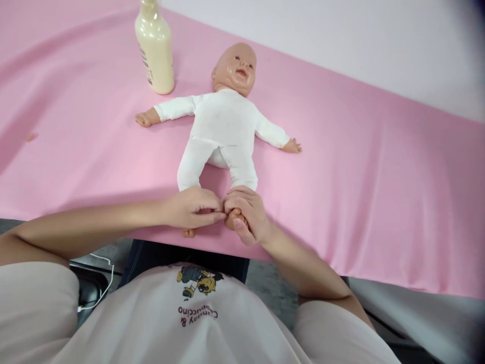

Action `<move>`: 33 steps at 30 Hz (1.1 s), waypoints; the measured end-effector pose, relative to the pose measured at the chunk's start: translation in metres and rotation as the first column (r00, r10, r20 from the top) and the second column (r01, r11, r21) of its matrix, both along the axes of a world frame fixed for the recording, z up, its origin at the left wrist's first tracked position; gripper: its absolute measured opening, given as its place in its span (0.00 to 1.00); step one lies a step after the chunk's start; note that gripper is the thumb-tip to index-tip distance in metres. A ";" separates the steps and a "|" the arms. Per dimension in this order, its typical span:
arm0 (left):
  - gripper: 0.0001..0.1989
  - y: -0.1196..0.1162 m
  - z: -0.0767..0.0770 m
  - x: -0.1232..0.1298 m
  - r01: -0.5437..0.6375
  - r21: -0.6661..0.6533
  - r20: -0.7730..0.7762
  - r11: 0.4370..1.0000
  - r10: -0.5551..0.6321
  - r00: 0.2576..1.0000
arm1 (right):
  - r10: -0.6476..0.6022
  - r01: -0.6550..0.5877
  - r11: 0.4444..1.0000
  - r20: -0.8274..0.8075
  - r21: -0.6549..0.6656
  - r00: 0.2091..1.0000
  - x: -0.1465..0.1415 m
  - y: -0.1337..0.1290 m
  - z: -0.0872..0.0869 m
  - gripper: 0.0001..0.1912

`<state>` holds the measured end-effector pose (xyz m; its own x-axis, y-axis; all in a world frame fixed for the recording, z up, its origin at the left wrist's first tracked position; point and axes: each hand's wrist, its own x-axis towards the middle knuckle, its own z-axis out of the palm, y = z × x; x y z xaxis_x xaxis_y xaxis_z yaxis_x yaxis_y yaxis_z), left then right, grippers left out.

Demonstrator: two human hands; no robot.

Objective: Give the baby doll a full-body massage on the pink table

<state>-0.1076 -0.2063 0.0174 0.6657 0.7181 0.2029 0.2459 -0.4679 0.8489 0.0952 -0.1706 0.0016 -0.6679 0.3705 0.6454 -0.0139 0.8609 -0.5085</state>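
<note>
A baby doll (223,119) in a white cloth suit lies on its back on a pink cloth, arms spread, legs toward me. My right hand (248,212) is wrapped round the ankle of its leg on the right, and the doll's foot (235,219) shows between thumb and fingers. Beside it, my left hand (199,206) is closed in a pinch, its fingertips against the right hand and the edge of that foot. What the pinch holds, if anything, is hidden. Under my left hand, the toes of the doll's other foot (189,233) stick out.
Up and left of the doll stands a pump bottle (155,55) of pale yellow liquid, its top cut off by the frame. The pink cloth (333,167) covers the table, with its near edge just below my hands. A white cable (111,275) hangs at lower left.
</note>
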 end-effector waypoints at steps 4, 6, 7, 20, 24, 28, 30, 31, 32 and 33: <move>0.14 0.000 -0.005 0.001 0.075 0.122 -0.111 0.990 -0.062 0.992 | -0.007 0.007 1.000 -0.003 -0.022 1.000 0.000 0.000 0.000 0.07; 0.14 0.000 -0.006 0.001 0.089 0.130 -0.148 0.988 -0.069 0.987 | -0.011 0.011 1.000 -0.014 -0.028 1.000 0.000 0.000 0.000 0.09; 0.15 0.000 -0.005 0.001 0.089 0.124 -0.156 0.988 -0.070 0.985 | -0.012 0.012 0.999 -0.018 -0.034 1.000 0.000 -0.001 0.000 0.10; 0.16 -0.001 -0.002 0.000 0.050 0.047 -0.088 0.998 -0.045 0.995 | -0.007 0.008 0.997 -0.014 0.077 1.000 0.001 0.000 0.001 0.13; 0.14 -0.002 -0.006 0.000 0.059 0.078 -0.042 0.995 -0.056 0.998 | 0.044 -0.039 0.987 -0.030 0.155 0.999 0.001 0.001 0.000 0.15; 0.13 -0.002 -0.008 -0.003 0.074 0.023 0.107 0.997 -0.076 0.991 | 0.082 -0.077 0.984 -0.027 0.163 0.996 0.001 0.002 0.000 0.18; 0.13 -0.001 -0.008 -0.006 0.087 -0.020 0.196 0.996 -0.081 0.977 | 0.123 -0.119 0.979 -0.013 0.163 0.992 0.000 0.002 -0.001 0.22; 0.14 0.001 -0.008 -0.008 0.087 -0.035 0.230 0.996 -0.076 0.970 | 0.143 -0.140 0.977 -0.007 0.161 0.990 -0.001 0.002 -0.002 0.24; 0.14 0.002 -0.007 -0.011 0.083 -0.046 0.256 0.995 -0.069 0.964 | 0.161 -0.158 0.975 -0.003 0.158 0.987 -0.002 0.002 -0.003 0.26; 0.14 0.004 -0.007 -0.013 0.074 -0.054 0.277 0.996 -0.057 0.959 | 0.173 -0.172 0.973 0.002 0.154 0.985 -0.002 0.002 -0.004 0.28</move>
<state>-0.1209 -0.2026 0.0106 0.6367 0.6920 0.3402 -0.0302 -0.4184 0.9078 0.0930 -0.1682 -0.0027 -0.7057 0.1469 0.6931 -0.1737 0.9126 -0.3702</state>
